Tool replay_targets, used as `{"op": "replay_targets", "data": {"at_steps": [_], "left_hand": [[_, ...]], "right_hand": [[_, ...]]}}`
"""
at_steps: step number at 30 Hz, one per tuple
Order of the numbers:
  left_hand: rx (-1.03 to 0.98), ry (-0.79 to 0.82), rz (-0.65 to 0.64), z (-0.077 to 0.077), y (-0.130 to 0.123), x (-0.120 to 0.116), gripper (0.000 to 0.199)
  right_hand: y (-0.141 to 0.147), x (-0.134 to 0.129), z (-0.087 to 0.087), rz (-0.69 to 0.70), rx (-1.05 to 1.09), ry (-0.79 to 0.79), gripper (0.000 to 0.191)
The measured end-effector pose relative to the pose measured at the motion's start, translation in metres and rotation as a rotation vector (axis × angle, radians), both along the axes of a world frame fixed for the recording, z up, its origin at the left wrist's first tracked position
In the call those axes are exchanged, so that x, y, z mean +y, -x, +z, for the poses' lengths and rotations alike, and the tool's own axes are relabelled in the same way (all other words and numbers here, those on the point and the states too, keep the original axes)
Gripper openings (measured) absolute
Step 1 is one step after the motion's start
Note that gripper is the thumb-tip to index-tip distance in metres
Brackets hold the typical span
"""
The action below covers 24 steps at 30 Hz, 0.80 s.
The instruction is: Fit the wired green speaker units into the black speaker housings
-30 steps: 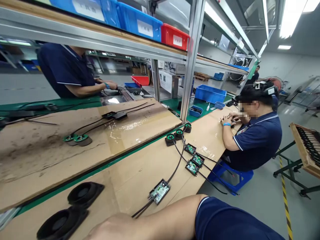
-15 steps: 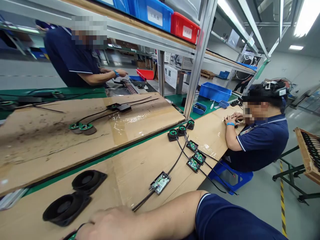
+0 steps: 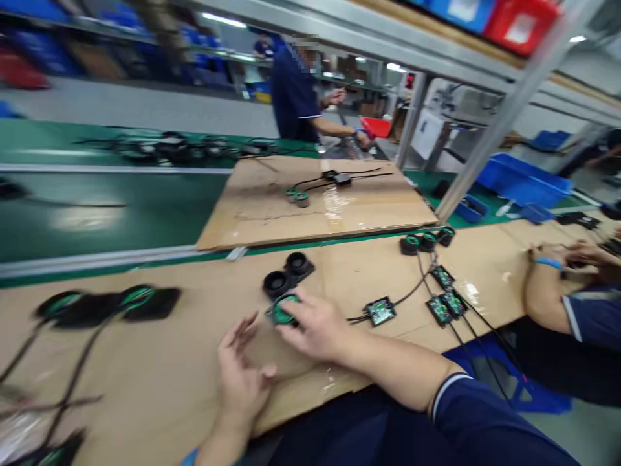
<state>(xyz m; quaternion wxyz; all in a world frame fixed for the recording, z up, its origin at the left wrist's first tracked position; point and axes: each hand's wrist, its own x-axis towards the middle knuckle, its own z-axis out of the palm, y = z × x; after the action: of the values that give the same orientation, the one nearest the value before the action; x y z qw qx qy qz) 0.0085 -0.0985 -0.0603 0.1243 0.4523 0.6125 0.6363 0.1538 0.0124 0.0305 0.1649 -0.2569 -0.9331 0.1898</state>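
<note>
My right hand [image 3: 315, 323] has its thumb and fingers on a round black part with a green circuit board [image 3: 283, 310], low over the cardboard-covered bench. Just beyond that part sit two black fan housings [image 3: 277, 283], side by side. To its left, my left hand [image 3: 242, 372] is open with fingers apart and nothing in it. Right of my right hand lies a circuit board in a black case [image 3: 381, 311], with black cables running from both ends. The picture is somewhat blurred by motion.
At left lie two black fan parts with green centres [image 3: 138, 298] and cables. Further right are several cased boards [image 3: 440, 309] wired to round parts [image 3: 428, 241]. A metal post [image 3: 495, 123] rises behind the bench. A co-worker's arm [image 3: 548, 291] rests at the right.
The view has swung left, bringing the bench's left side into the picture. My left hand has come into view, open. My right hand still has the round green-board part.
</note>
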Motion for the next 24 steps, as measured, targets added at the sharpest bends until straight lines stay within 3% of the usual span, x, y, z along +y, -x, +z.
{"op": "replay_targets", "data": {"at_steps": [3,7,9,14,18,24], "left_hand": [[0.004,-0.036,0.073,0.001,0.000,-0.001,0.093],[-0.036,-0.013,0.096,0.007,0.000,-0.001,0.078],[-0.041,-0.023,0.104,0.010,-0.001,-0.001,0.073],[-0.069,-0.005,0.140,0.008,-0.003,-0.002,0.066],[-0.066,-0.016,0.149,0.005,0.000,0.000,0.064],[-0.089,0.053,0.148,0.009,0.005,0.001,0.062]], "right_hand": [[0.002,0.006,-0.006,0.003,-0.052,0.073,0.025],[0.002,0.002,-0.019,-0.060,0.148,0.067,0.038],[0.001,-0.003,-0.022,-0.037,0.114,0.075,0.039],[0.001,-0.009,-0.007,0.002,0.009,0.047,0.039],[0.000,-0.004,0.008,0.048,-0.223,0.049,0.032],[-0.005,0.001,0.003,-0.009,-0.150,0.035,0.037]]}}
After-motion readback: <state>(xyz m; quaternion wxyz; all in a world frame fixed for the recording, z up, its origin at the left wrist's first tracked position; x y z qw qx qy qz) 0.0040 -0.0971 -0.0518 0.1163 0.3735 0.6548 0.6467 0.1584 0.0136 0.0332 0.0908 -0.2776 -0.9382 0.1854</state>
